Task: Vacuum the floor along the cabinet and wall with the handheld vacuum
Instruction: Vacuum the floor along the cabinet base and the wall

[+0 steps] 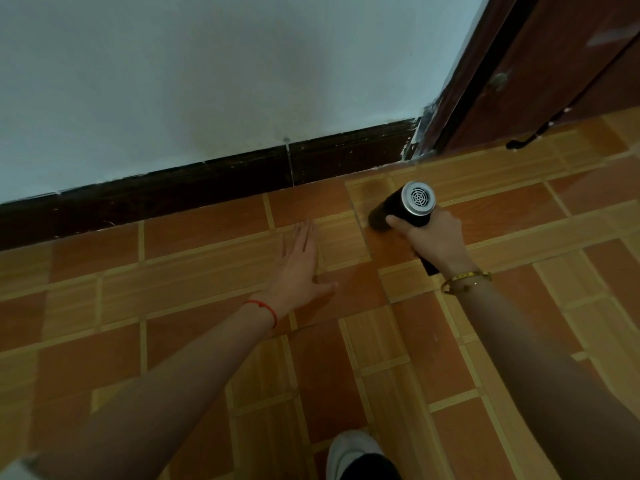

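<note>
My right hand (437, 241) grips a black handheld vacuum (403, 208) with a round silver vent grille at its back end. The vacuum's front end points down and left at the orange tiled floor (214, 341), a short way out from the dark skirting board (214, 188). Flat on the tiles to the left of the vacuum lies my left hand (300, 261), fingers spread toward the wall and holding nothing. A red string circles the left wrist, and a gold bracelet the right wrist.
A pale blue-white wall (207, 74) rises above the skirting. At the upper right stands a reddish-brown wooden door or cabinet (554, 71), with a black handle-like object (526, 140) near its foot. A white shoe (353, 452) shows at the bottom edge.
</note>
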`<state>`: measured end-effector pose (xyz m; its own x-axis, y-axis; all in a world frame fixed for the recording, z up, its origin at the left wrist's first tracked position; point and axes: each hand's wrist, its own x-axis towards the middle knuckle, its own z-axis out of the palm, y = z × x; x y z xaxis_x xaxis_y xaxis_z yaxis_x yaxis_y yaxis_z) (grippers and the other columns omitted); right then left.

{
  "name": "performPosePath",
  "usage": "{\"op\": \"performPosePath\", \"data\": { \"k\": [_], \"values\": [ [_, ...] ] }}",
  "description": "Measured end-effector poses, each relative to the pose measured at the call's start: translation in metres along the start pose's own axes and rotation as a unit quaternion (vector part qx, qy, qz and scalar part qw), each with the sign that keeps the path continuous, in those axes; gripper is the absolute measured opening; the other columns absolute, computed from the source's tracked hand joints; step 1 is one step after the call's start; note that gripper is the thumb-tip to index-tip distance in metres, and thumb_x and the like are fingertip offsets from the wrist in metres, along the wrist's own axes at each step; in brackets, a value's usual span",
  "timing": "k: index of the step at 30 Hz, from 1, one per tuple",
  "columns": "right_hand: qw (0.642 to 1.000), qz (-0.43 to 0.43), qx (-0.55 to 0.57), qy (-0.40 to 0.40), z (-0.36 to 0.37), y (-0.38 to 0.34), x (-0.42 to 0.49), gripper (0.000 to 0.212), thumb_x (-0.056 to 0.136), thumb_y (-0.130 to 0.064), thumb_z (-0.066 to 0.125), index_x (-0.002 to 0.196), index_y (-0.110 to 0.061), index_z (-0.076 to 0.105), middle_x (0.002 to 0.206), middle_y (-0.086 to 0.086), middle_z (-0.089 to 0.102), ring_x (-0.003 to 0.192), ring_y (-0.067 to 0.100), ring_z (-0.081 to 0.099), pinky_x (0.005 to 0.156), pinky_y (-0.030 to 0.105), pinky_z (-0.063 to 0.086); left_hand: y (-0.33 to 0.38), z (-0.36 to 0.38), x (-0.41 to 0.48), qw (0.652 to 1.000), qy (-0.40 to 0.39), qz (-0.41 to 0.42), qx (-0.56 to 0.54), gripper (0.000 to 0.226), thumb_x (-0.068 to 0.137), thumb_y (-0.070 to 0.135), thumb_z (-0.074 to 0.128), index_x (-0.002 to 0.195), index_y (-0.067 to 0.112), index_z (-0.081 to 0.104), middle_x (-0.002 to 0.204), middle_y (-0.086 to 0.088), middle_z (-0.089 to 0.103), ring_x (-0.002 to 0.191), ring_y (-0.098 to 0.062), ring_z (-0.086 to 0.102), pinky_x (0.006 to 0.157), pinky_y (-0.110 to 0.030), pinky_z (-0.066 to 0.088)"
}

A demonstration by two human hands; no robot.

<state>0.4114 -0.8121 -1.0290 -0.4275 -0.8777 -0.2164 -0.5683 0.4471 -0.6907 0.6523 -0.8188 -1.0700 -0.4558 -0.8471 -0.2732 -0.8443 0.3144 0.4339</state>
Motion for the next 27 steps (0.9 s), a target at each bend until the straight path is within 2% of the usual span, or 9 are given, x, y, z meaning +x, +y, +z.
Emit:
{"op": "performPosePath", "data": {
  "k": [3, 5, 7, 9, 11, 14, 17, 23, 27],
  "values": [
    [0.999, -0.002, -0.026, 0.048, -0.002, 0.003, 0.0, 0.058, 0.076, -0.05, 0.075, 0.116, -0.009, 0.063, 0.103, 0.009, 0.072, 0.094, 0.025, 0.068, 0.072, 0.029, 0.053, -0.002, 0.006, 0.001, 1.0, -0.004, 0.001, -0.02, 0.119, 0.081, 0.051, 0.072, 0.156, 0.011, -0.01, 0.166, -0.007, -0.013, 0.153, -0.023, -0.014, 0.118, -0.042, -0.014],
    [0.999, 0.018, -0.01, 0.027, -0.008, 0.005, 0.002, 0.055, 0.077, -0.049, 0.075, 0.112, -0.008, 0.064, 0.096, 0.011, 0.072, 0.077, 0.019, 0.071, 0.062, 0.025, 0.056, -0.004, 0.01, 0.002, 1.0, -0.001, 0.004, -0.022, 0.118, 0.081, 0.051, 0.072, 0.157, 0.011, -0.008, 0.166, -0.007, -0.012, 0.153, -0.023, -0.012, 0.117, -0.041, -0.016],
    [1.0, 0.019, -0.004, -0.001, -0.011, 0.007, 0.004, 0.048, 0.078, -0.046, 0.075, 0.106, -0.008, 0.065, 0.08, 0.006, 0.07, 0.046, 0.001, 0.062, 0.041, 0.01, 0.045, -0.003, 0.015, 0.003, 1.0, 0.002, 0.011, -0.015, 0.117, 0.081, 0.052, 0.072, 0.157, 0.01, -0.007, 0.166, -0.008, -0.011, 0.153, -0.024, -0.011, 0.115, -0.039, -0.017],
    [1.0, 0.019, -0.006, 0.011, -0.013, 0.008, 0.004, 0.046, 0.079, -0.044, 0.075, 0.103, -0.007, 0.065, 0.067, 0.0, 0.063, 0.036, -0.004, 0.055, 0.035, 0.005, 0.036, -0.002, 0.018, 0.005, 1.0, -0.002, 0.014, -0.016, 0.117, 0.081, 0.052, 0.072, 0.157, 0.01, -0.007, 0.166, -0.009, -0.009, 0.153, -0.024, -0.011, 0.115, -0.039, -0.018],
    [1.0, 0.024, -0.009, 0.001, -0.017, 0.01, 0.0, 0.045, 0.081, -0.044, 0.074, 0.1, -0.004, 0.066, 0.065, 0.0, 0.063, 0.036, -0.004, 0.056, 0.037, 0.005, 0.036, 0.0, 0.02, 0.004, 1.0, -0.007, 0.019, -0.022, 0.115, 0.082, 0.051, 0.072, 0.157, 0.01, -0.005, 0.167, -0.009, -0.007, 0.153, -0.024, -0.01, 0.115, -0.04, -0.017],
    [0.999, 0.022, -0.016, -0.038, -0.024, 0.014, -0.011, 0.041, 0.081, -0.043, 0.074, 0.095, -0.005, 0.068, 0.068, 0.002, 0.07, 0.039, 0.005, 0.059, 0.038, 0.011, 0.042, 0.007, 0.023, 0.002, 0.999, -0.012, 0.037, -0.011, 0.115, 0.082, 0.051, 0.071, 0.157, 0.01, -0.006, 0.166, -0.008, -0.008, 0.153, -0.025, -0.011, 0.117, -0.041, -0.016],
    [0.999, 0.015, -0.038, -0.034, -0.03, 0.019, -0.027, 0.041, 0.081, -0.044, 0.073, 0.092, -0.004, 0.067, 0.07, 0.007, 0.072, 0.046, 0.014, 0.063, 0.042, 0.018, 0.047, 0.016, 0.026, -0.001, 0.998, -0.023, 0.054, -0.005, 0.116, 0.083, 0.051, 0.071, 0.157, 0.01, -0.009, 0.166, -0.008, -0.011, 0.152, -0.023, -0.015, 0.12, -0.043, -0.013],
    [0.995, 0.021, -0.066, -0.065, -0.054, 0.041, -0.067, 0.032, 0.085, -0.045, 0.07, 0.093, -0.014, 0.064, 0.068, 0.0, 0.071, 0.046, 0.01, 0.063, 0.048, 0.019, 0.048, 0.037, 0.036, -0.012, 0.994, -0.052, 0.094, 0.011, 0.117, 0.082, 0.054, 0.07, 0.156, 0.011, -0.009, 0.166, -0.007, -0.012, 0.152, -0.021, -0.016, 0.124, -0.047, -0.006],
    [0.994, 0.061, -0.049, -0.076, -0.072, 0.06, -0.097, 0.032, 0.083, -0.047, 0.071, 0.084, -0.015, 0.066, 0.052, -0.012, 0.066, 0.043, 0.008, 0.062, 0.043, 0.012, 0.044, 0.052, 0.044, -0.019, 0.989, -0.066, 0.128, 0.024, 0.117, 0.082, 0.058, 0.067, 0.156, 0.013, -0.011, 0.167, -0.006, -0.009, 0.152, -0.021, -0.015, 0.124, -0.048, -0.005]
  ]
}}
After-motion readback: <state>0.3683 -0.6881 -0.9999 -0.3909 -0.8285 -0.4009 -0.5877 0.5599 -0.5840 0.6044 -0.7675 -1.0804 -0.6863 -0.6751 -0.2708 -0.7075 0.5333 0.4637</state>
